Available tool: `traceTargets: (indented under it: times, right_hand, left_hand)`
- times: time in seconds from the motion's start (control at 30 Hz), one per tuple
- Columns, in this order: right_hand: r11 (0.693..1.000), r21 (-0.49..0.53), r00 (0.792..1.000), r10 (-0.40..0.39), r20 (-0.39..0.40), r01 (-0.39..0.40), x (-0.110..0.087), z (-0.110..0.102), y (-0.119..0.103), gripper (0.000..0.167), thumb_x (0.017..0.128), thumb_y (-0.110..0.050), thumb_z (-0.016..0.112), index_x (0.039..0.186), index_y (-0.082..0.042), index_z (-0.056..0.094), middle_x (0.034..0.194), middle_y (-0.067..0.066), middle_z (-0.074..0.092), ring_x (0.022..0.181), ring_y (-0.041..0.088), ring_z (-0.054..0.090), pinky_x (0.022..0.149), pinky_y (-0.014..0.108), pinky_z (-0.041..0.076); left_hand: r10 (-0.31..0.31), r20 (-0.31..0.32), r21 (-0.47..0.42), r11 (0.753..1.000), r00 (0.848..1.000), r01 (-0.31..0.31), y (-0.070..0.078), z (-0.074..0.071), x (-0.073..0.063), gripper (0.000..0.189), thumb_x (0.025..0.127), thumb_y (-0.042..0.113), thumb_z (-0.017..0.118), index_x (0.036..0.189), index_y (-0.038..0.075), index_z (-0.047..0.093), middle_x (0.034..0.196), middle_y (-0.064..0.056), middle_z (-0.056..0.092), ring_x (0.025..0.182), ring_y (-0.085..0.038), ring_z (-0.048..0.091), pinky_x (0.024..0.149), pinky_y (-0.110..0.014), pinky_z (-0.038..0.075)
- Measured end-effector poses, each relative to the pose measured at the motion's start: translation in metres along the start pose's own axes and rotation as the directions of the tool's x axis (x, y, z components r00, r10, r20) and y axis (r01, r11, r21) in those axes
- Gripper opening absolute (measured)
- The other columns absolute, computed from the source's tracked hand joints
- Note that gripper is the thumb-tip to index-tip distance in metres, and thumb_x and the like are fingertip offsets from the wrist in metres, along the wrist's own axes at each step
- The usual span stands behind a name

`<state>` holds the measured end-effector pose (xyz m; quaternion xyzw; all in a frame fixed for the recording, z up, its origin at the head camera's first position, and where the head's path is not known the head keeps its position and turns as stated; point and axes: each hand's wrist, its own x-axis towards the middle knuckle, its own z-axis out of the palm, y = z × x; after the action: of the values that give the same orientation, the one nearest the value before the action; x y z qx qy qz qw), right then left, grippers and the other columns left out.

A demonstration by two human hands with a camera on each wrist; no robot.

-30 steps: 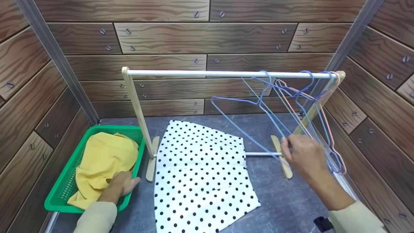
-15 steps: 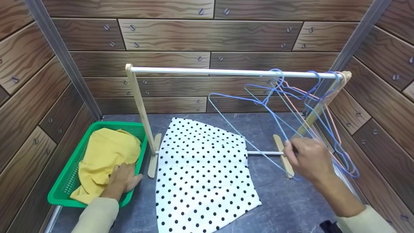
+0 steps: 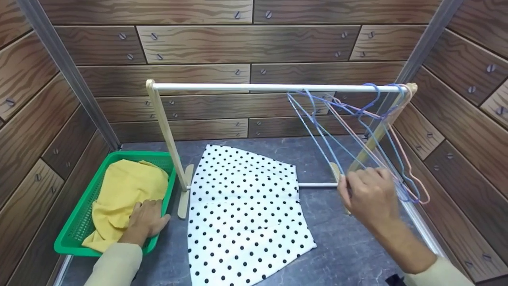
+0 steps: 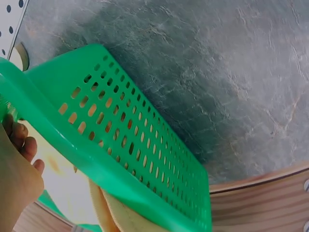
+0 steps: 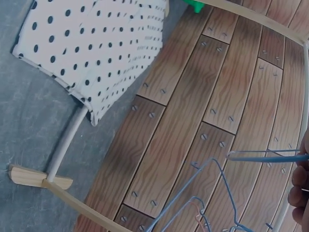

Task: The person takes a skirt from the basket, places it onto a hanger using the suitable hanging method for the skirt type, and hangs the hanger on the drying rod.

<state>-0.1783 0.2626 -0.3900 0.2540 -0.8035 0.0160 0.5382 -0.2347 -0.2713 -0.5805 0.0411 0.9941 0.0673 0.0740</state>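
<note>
My right hand (image 3: 369, 194) grips a blue clothes hanger (image 3: 327, 141) by its lower part. The hanger's hook is just below the white rail (image 3: 246, 87) in the head view. In the right wrist view, the fingers (image 5: 298, 193) show at the right edge around the blue wire. My left hand (image 3: 145, 220) rests on a yellow cloth (image 3: 133, 182) in the green basket (image 3: 63, 246), its fingers loosely spread near the basket's right rim. A white cloth with black dots (image 3: 246, 210) lies flat between the hands, over the rack's lower bar (image 3: 317, 185).
Several blue and pink hangers (image 3: 401, 159) hang at the rail's right end, close beside my right hand. The rack's wooden posts (image 3: 166, 139) stand left and right. Wood-patterned walls (image 3: 254, 43) enclose the grey floor (image 3: 349, 246) on three sides.
The gripped hanger has turned, and its hook has come off the rail and moved left. My left hand has flattened slightly on the yellow cloth. The view has shifted a little.
</note>
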Motion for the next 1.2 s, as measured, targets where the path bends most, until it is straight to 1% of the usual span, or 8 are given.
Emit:
traceTargets:
  times: [0.27, 0.47, 0.77, 0.87, 1.0, 1.07, 1.1, 1.2]
  right_hand:
    - [0.999, 0.047, 0.993, 0.019, 0.116, -0.024, -0.046, 0.021, -0.008, 0.033, 0.090, -0.018, 0.052, 0.059, -0.009, 0.042, 0.051, 0.006, 0.042, 0.047, 0.029, 0.040, 0.051, 0.039, 0.030]
    - [0.977, 0.053, 0.938, 0.184, 0.293, -0.208, -0.097, 0.026, -0.015, 0.032, 0.087, -0.020, 0.054, 0.060, -0.014, 0.040, 0.050, 0.003, 0.040, 0.041, 0.022, 0.035, 0.040, 0.036, 0.027]
    - [0.985, -0.069, 0.957, 0.171, 0.235, -0.159, -0.146, 0.049, -0.005, 0.035, 0.091, -0.023, 0.048, 0.060, -0.008, 0.042, 0.041, 0.000, 0.031, 0.031, 0.016, 0.026, 0.028, 0.037, 0.021]
    - [0.982, -0.088, 0.965, 0.182, 0.188, -0.168, -0.159, 0.055, -0.003, 0.034, 0.091, -0.023, 0.048, 0.062, -0.007, 0.042, 0.039, 0.003, 0.031, 0.028, 0.022, 0.029, 0.028, 0.041, 0.021]
    - [0.976, -0.105, 0.966, 0.205, 0.157, -0.190, -0.176, 0.062, -0.012, 0.027, 0.087, -0.019, 0.053, 0.065, -0.005, 0.045, 0.037, 0.006, 0.036, 0.025, 0.028, 0.035, 0.027, 0.042, 0.023]
    - [0.971, -0.103, 0.956, 0.232, 0.178, -0.216, -0.183, 0.065, -0.019, 0.023, 0.085, -0.017, 0.056, 0.068, -0.004, 0.048, 0.037, 0.006, 0.038, 0.025, 0.027, 0.037, 0.027, 0.040, 0.024]
    - [0.968, -0.101, 0.950, 0.247, 0.192, -0.231, -0.185, 0.066, -0.021, 0.020, 0.084, -0.016, 0.058, 0.070, -0.004, 0.050, 0.037, 0.006, 0.039, 0.026, 0.026, 0.037, 0.027, 0.040, 0.024]
    - [0.951, -0.095, 0.923, 0.308, 0.229, -0.294, -0.189, 0.070, -0.024, 0.016, 0.084, -0.013, 0.061, 0.075, -0.003, 0.052, 0.037, 0.007, 0.041, 0.027, 0.024, 0.038, 0.028, 0.040, 0.027]
  left_hand:
    - [-0.004, -0.003, 0.006, 1.000, 1.000, 0.004, 0.003, 0.001, -0.003, 0.060, 0.092, 0.037, 0.049, 0.133, -0.007, 0.052, 0.124, -0.023, 0.061, 0.115, -0.040, 0.052, 0.094, -0.056, 0.033]
    - [0.001, -0.003, 0.004, 1.000, 1.000, -0.001, 0.011, 0.007, -0.001, 0.059, 0.094, 0.038, 0.050, 0.133, -0.007, 0.052, 0.124, -0.023, 0.060, 0.114, -0.040, 0.052, 0.093, -0.056, 0.033]
    - [0.033, -0.141, 0.093, 0.995, 0.989, -0.020, 0.009, -0.002, -0.008, 0.044, 0.096, 0.038, 0.047, 0.104, -0.003, 0.060, 0.092, -0.017, 0.058, 0.093, -0.037, 0.053, 0.081, -0.053, 0.032]
    - [0.139, -0.281, 0.240, 0.968, 0.950, -0.071, 0.015, -0.004, -0.008, 0.041, 0.094, 0.037, 0.047, 0.091, -0.003, 0.056, 0.083, -0.016, 0.053, 0.086, -0.036, 0.051, 0.080, -0.051, 0.033]
    - [0.376, -0.502, 0.458, 0.880, 0.779, -0.129, 0.042, 0.003, -0.013, 0.030, 0.087, 0.025, 0.047, 0.082, -0.003, 0.051, 0.077, -0.018, 0.048, 0.078, -0.036, 0.048, 0.077, -0.050, 0.035]
    - [0.442, -0.522, 0.505, 0.850, 0.730, -0.154, 0.068, 0.005, -0.017, 0.024, 0.085, 0.021, 0.049, 0.083, -0.003, 0.052, 0.078, -0.018, 0.050, 0.077, -0.035, 0.048, 0.078, -0.048, 0.037]
    - [0.456, -0.511, 0.503, 0.846, 0.729, -0.177, 0.085, 0.006, -0.020, 0.022, 0.085, 0.020, 0.051, 0.085, -0.002, 0.054, 0.079, -0.017, 0.051, 0.077, -0.033, 0.049, 0.077, -0.046, 0.040]
    - [0.463, -0.399, 0.449, 0.851, 0.791, -0.272, 0.143, 0.012, -0.024, 0.023, 0.087, 0.023, 0.061, 0.094, 0.001, 0.059, 0.089, -0.014, 0.058, 0.085, -0.028, 0.055, 0.085, -0.043, 0.048]
